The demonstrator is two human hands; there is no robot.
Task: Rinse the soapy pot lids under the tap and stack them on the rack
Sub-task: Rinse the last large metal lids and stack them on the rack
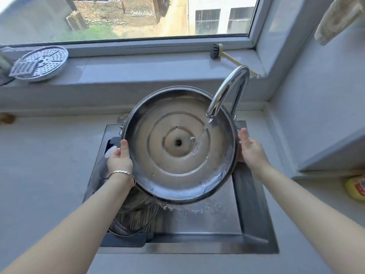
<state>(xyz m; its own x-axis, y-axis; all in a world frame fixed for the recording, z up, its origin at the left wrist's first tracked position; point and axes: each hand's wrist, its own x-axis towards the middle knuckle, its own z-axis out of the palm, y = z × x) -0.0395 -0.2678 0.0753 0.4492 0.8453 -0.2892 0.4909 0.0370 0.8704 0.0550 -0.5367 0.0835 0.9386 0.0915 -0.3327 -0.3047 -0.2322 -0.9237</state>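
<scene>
Under the tap [227,89], ringed steel lid [173,169]

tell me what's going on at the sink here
A person is rinsing a large steel pot lid, held underside up over the sink. The left hand grips the left rim with its thumb over the edge; the right hand supports the opposite rim, its fingers mostly hidden behind the lid. The tap is running, the stream lands just right of the lid's centre, and water spills off the near edge into the sink.
</scene>
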